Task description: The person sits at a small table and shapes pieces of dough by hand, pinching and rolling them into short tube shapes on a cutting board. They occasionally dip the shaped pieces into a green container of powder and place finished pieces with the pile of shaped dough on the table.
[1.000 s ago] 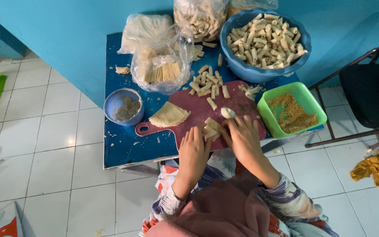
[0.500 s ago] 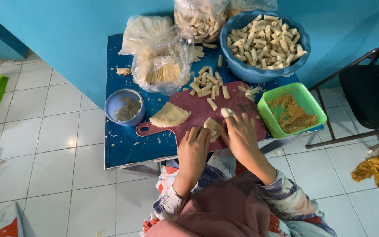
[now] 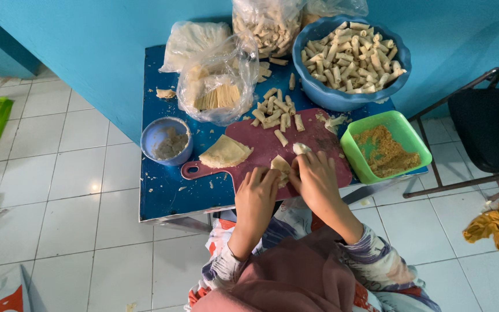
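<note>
Both hands — left hand [image 3: 255,193] and right hand [image 3: 317,179] — have their fingers pinching a thin wrapper [image 3: 281,167] on the maroon cutting board [image 3: 319,147]; rolling seems underway — next likely calls for tucking it tight

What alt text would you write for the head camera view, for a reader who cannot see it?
Seen from above, a person's left hand and right hand press a small pastry wrapper on a dark red cutting board. Around it on the blue table stand a blue bowl of rolled pastries, a green tub of crumbs and a small blue bowl.
</note>
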Demonstrator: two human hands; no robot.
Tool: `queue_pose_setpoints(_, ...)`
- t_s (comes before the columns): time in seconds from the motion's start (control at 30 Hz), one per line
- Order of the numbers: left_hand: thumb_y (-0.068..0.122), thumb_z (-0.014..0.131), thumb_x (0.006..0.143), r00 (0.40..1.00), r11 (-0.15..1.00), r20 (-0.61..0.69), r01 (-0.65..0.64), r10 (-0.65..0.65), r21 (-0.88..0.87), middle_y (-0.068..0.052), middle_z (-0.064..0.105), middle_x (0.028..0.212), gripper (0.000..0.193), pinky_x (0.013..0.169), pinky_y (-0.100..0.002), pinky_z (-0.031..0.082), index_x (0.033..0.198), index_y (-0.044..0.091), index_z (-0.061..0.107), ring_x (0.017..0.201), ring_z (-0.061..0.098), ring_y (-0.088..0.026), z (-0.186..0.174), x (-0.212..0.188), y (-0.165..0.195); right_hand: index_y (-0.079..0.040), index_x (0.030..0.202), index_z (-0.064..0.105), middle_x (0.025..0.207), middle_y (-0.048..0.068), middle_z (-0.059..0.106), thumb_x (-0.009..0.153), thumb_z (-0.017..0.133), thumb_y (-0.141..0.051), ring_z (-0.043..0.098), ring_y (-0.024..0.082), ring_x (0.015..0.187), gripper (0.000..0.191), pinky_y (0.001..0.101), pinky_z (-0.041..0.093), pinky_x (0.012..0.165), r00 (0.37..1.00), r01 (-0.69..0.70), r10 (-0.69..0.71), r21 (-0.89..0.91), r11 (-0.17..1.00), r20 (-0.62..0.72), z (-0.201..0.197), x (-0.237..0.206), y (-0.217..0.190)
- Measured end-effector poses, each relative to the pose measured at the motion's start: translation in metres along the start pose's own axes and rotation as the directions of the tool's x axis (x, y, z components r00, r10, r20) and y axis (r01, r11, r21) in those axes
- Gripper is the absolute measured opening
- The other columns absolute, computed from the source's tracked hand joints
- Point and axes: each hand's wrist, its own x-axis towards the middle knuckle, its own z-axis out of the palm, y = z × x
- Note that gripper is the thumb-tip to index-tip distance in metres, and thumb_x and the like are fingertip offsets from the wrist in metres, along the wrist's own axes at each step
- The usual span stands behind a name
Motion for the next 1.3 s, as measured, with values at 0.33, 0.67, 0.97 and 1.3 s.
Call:
queue_pose_setpoints(0.33, 0.015, 0.069, 0.091, 0.999, 0.999, 0.024, 0.034, -0.035, 0.039, -0.007, 0.065, 0.098, 0.018, 0.074, -0.041, 0.053, 0.107, 0.007, 0.065, 0.087, 0.065, -0.029, 0.008, -0.001, -0.005, -0.003, 0.105, 0.061, 0.089, 0.010, 0.072, 0.097, 0.066, -0.008, 0.073, 0.029, 0.083, 0.011, 0.0387, 0.055, 0.073, 0.971, -0.237, 0.177, 0.576, 0.782, 0.159, -0.011, -0.001, -0.010)
queue_pose_setpoints(0.67, 0.016, 0.072, 0.088, 0.987, 0.995, 0.159, 0.025, -0.008, -0.102, -0.011, 0.067, 0.099, 0.026, 0.076, -0.044, 0.053, 0.108, 0.005, 0.059, 0.091, 0.064, -0.034, -0.013, 0.004, -0.011, -0.008, 0.113, 0.069, 0.105, 0.009, 0.067, 0.087, 0.068, 0.000, 0.063, 0.031, 0.103, 0.027, 0.0436, 0.049, 0.092, 0.991, 0.134, -0.127, 0.397, 0.908, -0.045, -0.002, -0.013, -0.001)
queue_pose_setpoints(0.97, 0.014, 0.069, 0.092, 0.965, 0.974, 0.161, -0.191, 0.209, -0.119, -0.005, 0.071, 0.096, 0.011, 0.079, -0.040, 0.054, 0.102, 0.011, 0.066, 0.092, 0.067, -0.028, -0.026, 0.013, -0.031, -0.005, 0.111, 0.068, 0.105, 0.008, 0.065, 0.089, 0.072, -0.009, 0.061, 0.029, 0.105, 0.024, 0.0436, 0.045, 0.095, 0.958, 0.285, -0.279, 0.368, 0.885, -0.071, -0.009, -0.006, 0.002)
queue_pose_setpoints(1.3, 0.019, 0.072, 0.092, 0.993, 0.988, 0.082, -0.075, 0.087, -0.137, -0.006, 0.069, 0.085, 0.013, 0.071, -0.040, 0.053, 0.098, 0.009, 0.066, 0.080, 0.067, -0.028, -0.015, 0.016, -0.020, -0.007, 0.099, 0.067, 0.097, 0.005, 0.064, 0.091, 0.071, -0.008, 0.062, 0.028, 0.101, 0.009, 0.0422, 0.044, 0.090, 0.976, 0.213, -0.218, 0.356, 0.910, -0.026, 0.011, -0.002, 0.011)
